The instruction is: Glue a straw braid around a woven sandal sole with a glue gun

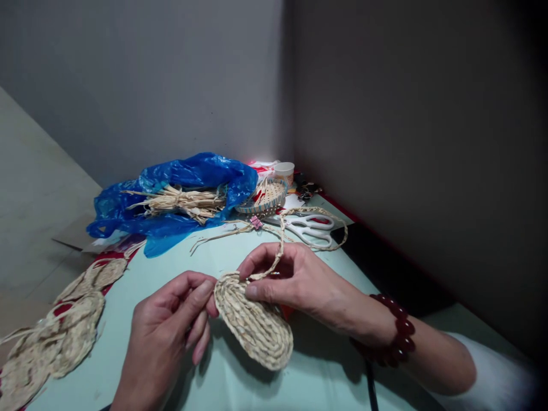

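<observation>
A flat oval mat of braided straw (pixel 257 325) is held just above the pale green table (pixel 171 274). My left hand (pixel 171 331) pinches its left edge with thumb and forefinger. My right hand (pixel 295 279), a dark red bead bracelet on its wrist, grips the mat's upper end, thumb on the weave and fingers curled over the loose braid. That braid (pixel 280 240) runs up from the mat toward the scissors.
White scissors (pixel 312 228) lie behind the hands. A blue plastic bag (pixel 192 177) holds a bundle of raw straw (pixel 184 202). A small woven basket (pixel 268 197) and a white cup (pixel 284 169) stand near the corner wall. Several finished woven pieces (pixel 64 331) lie at left.
</observation>
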`<state>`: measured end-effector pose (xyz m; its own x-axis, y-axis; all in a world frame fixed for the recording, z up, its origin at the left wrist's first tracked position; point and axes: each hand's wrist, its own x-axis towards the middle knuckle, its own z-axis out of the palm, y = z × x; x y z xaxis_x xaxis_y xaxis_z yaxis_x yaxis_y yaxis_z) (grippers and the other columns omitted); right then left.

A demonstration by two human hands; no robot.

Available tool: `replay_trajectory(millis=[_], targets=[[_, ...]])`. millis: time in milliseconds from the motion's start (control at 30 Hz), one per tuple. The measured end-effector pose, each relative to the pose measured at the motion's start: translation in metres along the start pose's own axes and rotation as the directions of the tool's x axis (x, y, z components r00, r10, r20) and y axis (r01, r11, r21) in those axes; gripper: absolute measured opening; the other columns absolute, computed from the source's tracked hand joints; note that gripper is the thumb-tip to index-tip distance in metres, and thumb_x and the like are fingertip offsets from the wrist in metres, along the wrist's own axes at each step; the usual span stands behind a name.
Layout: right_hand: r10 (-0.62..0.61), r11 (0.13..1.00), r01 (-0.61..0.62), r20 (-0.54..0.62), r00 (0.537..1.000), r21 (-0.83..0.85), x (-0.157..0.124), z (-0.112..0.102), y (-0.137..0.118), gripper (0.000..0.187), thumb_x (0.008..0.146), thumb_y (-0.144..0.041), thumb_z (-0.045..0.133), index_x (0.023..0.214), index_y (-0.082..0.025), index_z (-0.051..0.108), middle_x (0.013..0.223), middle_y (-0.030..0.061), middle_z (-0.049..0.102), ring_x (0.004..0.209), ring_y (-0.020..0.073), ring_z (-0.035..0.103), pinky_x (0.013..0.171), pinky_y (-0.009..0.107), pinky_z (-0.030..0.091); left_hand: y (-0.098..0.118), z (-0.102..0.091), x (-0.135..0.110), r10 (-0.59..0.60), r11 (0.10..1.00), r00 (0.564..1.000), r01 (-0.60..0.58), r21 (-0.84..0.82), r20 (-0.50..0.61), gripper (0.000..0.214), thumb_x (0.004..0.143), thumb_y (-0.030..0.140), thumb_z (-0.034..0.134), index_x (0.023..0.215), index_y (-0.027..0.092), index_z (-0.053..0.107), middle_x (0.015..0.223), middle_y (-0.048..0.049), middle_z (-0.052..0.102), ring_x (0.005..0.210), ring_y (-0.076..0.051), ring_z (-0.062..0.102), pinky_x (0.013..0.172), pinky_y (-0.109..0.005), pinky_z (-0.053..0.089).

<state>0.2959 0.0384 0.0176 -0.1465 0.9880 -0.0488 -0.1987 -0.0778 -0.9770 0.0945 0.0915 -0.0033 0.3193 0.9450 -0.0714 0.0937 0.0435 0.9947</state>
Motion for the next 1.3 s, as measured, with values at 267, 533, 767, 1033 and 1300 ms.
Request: replay_trajectory(millis=[267,533,767,1033,1300], targets=[[-0.016,1.0,0.016,0.002,1.0,-0.026,0.002,-0.001,0.002,0.009,0.083,-0.014,0.072,0.088,-0.019,0.067,0.066,-0.006,0.06,0.058,0.0056,0.052,0.049,0.014,0.04,0.0,-0.002,0.003,-0.096,0.992,0.991,0.088,0.09,0.096,0.043,0.084,0.055,0.065,0.061,0.019,0.061,0.031,0.0054,0.045,0.023,-0.005,0.033,0.029,-0.015,0.027],[-0.077,0.997,0.077,-0.001,0.997,-0.024,0.006,-0.003,0.006,0.009,0.08,-0.012,0.074,0.086,-0.016,0.067,0.064,-0.0051,0.059,0.059,0.0065,0.052,0.057,0.018,0.043,-0.005,-0.01,0.017,-0.034,0.996,0.999,0.034,0.085,-0.012,0.033,0.075,0.047,0.077,0.062,0.019,0.063,0.043,0.004,0.057,0.024,-0.005,0.035,0.026,-0.016,0.025],[-0.099,0.995,0.099,0.024,0.995,0.001,0.007,-0.003,0.007,0.01,0.08,-0.007,0.071,0.084,-0.015,0.066,0.066,-0.0039,0.06,0.062,0.008,0.054,0.059,0.019,0.043,-0.007,-0.006,0.015,0.012,1.0,0.994,-0.009,0.028,-0.107,0.043,0.073,0.045,0.078,0.055,0.02,0.05,0.049,0.0089,0.039,0.04,-0.004,0.031,0.036,-0.015,0.028],[-0.091,0.996,0.091,0.021,0.996,0.0,0.008,-0.003,0.009,0.01,0.079,-0.012,0.074,0.085,-0.015,0.067,0.067,-0.0036,0.06,0.062,0.0081,0.052,0.058,0.02,0.042,-0.005,-0.001,0.018,0.077,0.997,0.997,-0.077,0.005,-0.012,0.036,0.073,0.045,0.079,0.057,0.019,0.06,0.053,0.0056,0.05,0.053,-0.009,0.046,0.052,-0.018,0.041],[-0.087,0.996,0.086,0.014,0.996,0.036,0.006,-0.005,0.01,0.02,0.076,-0.024,0.078,0.089,-0.016,0.067,0.072,-0.0021,0.062,0.067,0.0106,0.058,0.062,0.023,0.045,-0.009,-0.004,0.021,0.118,0.993,0.993,-0.118,0.019,0.012,0.024,0.065,0.04,0.086,0.074,0.022,0.071,0.065,0.0029,0.068,0.064,-0.014,0.062,0.063,-0.021,0.048]])
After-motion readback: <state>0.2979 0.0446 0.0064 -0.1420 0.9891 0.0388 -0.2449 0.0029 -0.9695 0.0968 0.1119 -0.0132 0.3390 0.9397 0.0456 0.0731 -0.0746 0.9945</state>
